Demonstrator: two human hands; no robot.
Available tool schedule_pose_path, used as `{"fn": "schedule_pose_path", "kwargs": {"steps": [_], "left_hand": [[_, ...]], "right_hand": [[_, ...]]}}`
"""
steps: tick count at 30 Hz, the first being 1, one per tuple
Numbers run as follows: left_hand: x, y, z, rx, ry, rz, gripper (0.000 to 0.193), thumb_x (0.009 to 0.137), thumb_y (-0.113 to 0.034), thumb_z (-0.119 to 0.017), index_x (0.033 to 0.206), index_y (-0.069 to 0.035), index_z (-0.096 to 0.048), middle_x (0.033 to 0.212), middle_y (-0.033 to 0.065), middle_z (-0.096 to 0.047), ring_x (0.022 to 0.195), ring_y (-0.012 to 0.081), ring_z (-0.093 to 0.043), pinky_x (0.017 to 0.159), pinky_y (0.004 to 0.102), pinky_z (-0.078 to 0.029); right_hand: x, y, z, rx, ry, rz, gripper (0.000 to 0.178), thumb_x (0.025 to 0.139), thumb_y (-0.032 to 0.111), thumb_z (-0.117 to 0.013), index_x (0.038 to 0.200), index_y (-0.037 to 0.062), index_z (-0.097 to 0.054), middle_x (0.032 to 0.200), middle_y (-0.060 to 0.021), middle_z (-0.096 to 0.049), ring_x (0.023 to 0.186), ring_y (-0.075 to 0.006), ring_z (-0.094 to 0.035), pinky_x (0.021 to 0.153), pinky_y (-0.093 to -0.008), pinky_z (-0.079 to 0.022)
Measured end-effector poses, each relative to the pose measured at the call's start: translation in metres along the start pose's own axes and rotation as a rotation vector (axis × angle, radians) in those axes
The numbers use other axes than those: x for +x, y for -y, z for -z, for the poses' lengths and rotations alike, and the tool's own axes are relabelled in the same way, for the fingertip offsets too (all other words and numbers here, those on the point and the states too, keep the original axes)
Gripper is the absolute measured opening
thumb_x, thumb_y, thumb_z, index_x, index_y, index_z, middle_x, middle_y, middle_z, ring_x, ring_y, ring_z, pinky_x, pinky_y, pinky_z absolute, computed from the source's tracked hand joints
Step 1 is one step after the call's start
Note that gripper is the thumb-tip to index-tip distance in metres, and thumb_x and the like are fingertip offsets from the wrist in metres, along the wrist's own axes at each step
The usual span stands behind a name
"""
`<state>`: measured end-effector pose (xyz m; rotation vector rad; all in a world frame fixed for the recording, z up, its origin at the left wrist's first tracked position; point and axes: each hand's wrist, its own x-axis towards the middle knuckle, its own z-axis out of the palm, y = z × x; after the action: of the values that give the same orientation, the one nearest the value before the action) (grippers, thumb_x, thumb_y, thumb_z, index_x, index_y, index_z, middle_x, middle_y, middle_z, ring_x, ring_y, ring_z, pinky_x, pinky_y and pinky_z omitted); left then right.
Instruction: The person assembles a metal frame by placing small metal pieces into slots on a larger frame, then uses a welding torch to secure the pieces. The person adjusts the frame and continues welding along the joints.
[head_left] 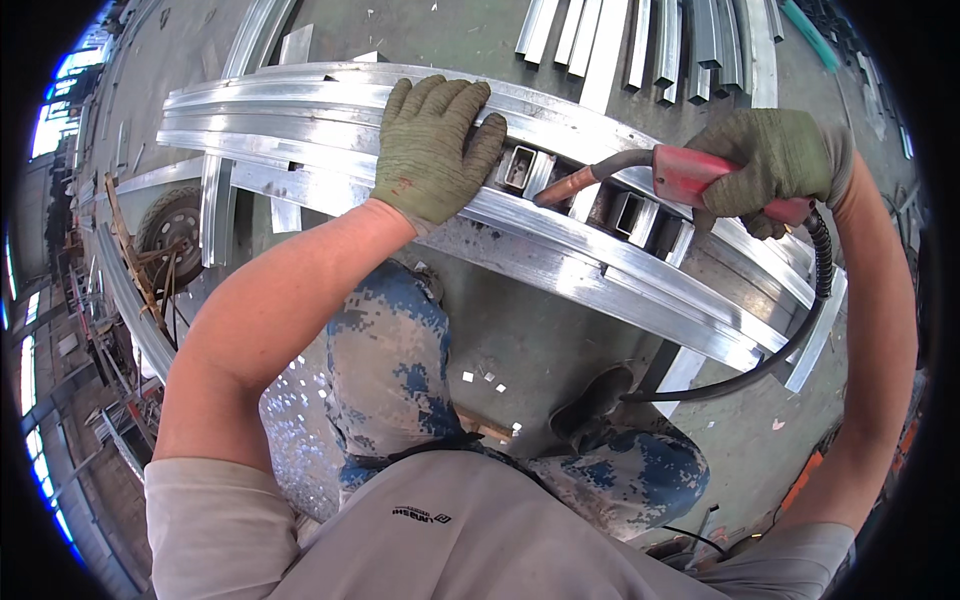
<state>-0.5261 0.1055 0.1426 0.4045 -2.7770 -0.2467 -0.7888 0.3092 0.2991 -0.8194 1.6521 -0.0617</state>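
Note:
My right hand [775, 165], in a green work glove, is wrapped round the red handle of a welding torch [685, 178]. The torch's copper-coloured nozzle points left, its tip at or just above the long metal profiles [290, 118]; contact is hard to judge. Short pieces of square tube [517, 168] stand in the gap between the profiles, close to the tip. My left hand [430, 150], gloved alike, lies on the profiles just left of that gap, fingers stretched forward and thumb apart. A black cable [770, 362] runs from the torch's rear down and curves left.
Several metal tubes [640, 45] lie on the floor at the far right. A crosswise beam [216, 205] passes under the profiles at left, beside a wheel [170, 232]. Small pale scraps [484, 376] are scattered near my bent legs, which wear camouflage trousers [390, 360].

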Motion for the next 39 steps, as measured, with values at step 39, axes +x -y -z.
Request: {"fn": "schedule_pose_path", "kwargs": {"steps": [39], "left_hand": [[0.003, 0.006, -0.005, 0.002, -0.056, -0.077, 0.044, 0.096, -0.036, -0.067, 0.128, -0.006, -0.068, 0.129, 0.0146, -0.068, 0.127, 0.0375, -0.058, 0.118, 0.0561, -0.032]], "right_hand": [[-0.002, -0.010, 0.000, 0.012, -0.038, 0.065, 0.039, 0.082, 0.019, -0.083, 0.114, -0.0030, -0.074, 0.077, -0.0115, -0.074, 0.051, -0.0141, -0.067, 0.046, -0.0262, -0.056]]}}
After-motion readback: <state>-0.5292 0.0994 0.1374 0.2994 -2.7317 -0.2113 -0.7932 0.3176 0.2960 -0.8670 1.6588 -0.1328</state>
